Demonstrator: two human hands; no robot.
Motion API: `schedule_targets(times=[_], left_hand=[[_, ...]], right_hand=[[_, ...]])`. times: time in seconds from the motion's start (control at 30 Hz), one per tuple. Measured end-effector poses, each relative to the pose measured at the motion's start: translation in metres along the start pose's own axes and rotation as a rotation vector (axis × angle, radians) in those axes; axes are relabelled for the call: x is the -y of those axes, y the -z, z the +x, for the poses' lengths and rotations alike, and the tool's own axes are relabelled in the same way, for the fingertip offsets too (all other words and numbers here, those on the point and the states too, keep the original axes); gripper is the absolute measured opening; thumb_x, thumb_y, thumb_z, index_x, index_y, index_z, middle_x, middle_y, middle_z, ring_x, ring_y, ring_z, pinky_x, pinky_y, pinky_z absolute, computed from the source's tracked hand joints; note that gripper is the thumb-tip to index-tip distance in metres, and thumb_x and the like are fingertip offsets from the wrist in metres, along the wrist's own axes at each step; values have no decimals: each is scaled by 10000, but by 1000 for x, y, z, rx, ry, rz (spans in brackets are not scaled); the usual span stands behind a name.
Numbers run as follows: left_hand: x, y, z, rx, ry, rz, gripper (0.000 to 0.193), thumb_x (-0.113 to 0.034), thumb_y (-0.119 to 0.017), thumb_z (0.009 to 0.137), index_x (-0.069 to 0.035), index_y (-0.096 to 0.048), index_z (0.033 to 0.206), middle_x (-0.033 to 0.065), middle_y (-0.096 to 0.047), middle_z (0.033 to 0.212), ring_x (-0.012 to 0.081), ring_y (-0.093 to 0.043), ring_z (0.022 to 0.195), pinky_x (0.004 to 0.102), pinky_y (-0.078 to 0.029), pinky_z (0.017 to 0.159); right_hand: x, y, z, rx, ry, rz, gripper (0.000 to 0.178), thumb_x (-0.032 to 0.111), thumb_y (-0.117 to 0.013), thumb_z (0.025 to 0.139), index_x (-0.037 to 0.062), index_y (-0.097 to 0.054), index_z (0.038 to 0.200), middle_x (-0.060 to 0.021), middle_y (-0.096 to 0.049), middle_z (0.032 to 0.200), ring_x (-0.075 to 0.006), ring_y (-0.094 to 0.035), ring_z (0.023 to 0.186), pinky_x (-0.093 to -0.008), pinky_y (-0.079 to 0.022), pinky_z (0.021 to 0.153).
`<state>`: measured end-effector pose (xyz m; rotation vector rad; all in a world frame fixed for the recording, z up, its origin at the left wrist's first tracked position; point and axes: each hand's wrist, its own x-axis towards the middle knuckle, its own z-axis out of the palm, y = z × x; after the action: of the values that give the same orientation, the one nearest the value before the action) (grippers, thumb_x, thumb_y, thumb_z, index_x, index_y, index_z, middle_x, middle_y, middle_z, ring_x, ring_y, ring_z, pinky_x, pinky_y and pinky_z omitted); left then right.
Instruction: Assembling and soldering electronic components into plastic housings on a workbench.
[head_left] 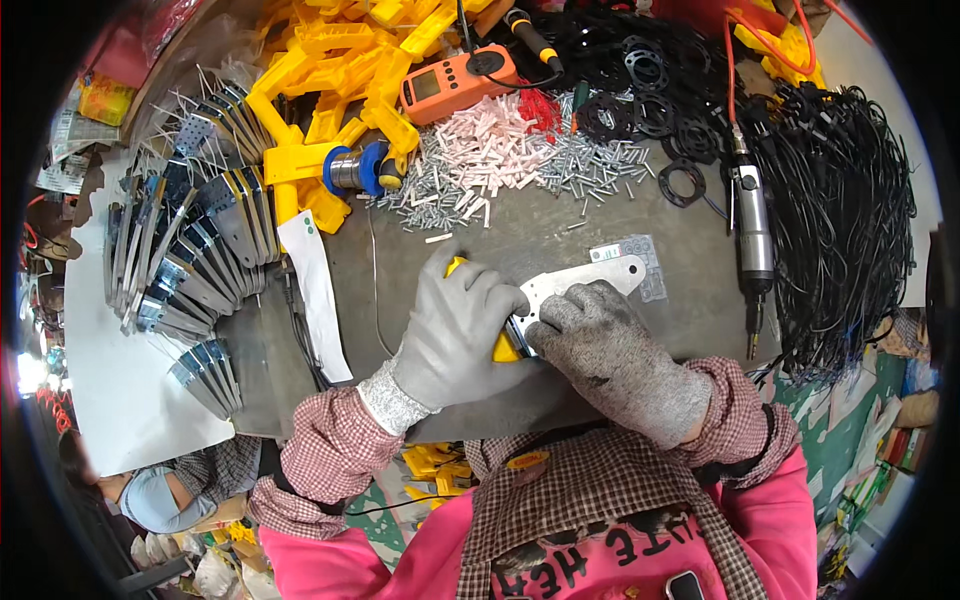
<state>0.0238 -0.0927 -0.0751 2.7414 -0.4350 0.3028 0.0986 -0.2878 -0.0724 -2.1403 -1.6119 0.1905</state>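
Gloved left hand (455, 325) and right hand (625, 355) grip a silver plate (612, 271) between them, its rounded end jutting past the right fingers.

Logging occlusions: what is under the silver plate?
A clear gridded sheet shows past its rounded end, and yellow plastic beside the left hand. Anything directly beneath is covered by the plate and right hand.

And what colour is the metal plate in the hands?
Silvery; the metal plate shows best in the head view.
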Motion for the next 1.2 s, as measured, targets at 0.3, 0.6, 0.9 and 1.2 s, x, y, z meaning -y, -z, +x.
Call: schedule_targets(times=[0.3, 0.6, 0.9, 1.2], left_hand=[[3, -4, -5, 17, 15, 27, 569, -363, -838, 608, -115, -550, 1032, 55, -624, 1015, 285, -571, 1062, 564, -289, 1127], [0, -1, 2, 11, 45, -40, 508, -318, -830, 593, -113, -573, 981, 65, -619, 971, 294, -575, 1020, 552, -307, 1113], [-3, -7, 8, -76, 86, -17, 431, -271, -845, 605, -104, -540, 861, 66, -574, 848, 286, -590, 907, 528, -367, 1044], [-5, -8, 10, -129, 128, -45, 451, -335, -837, 651, -103, -564, 924, 72, -596, 894, 295, -594, 946, 520, -346, 1067]], right_hand=[[18, -6, -4, 9, -109, -7, 234, 124, -548, 864, 58, -583, 1085, -105, -570, 938, -310, -588, 943, -434, -463, 852], [6, 5, -3, -1, -119, 287, 308, 45, -552, 880, 47, -569, 1188, -137, -637, 1018, -327, -616, 986, -439, -481, 875], [-129, 34, -102, -574, -850, -265, 681, 42, -650, 806, 147, -497, 1461, -172, -553, 1074, -329, -558, 984, -415, -478, 873], [-66, 30, -31, -936, -350, 1742, 450, 170, -611, 965, 76, -469, 1382, -141, -556, 1334, -188, -593, 1058, -436, -496, 978]])
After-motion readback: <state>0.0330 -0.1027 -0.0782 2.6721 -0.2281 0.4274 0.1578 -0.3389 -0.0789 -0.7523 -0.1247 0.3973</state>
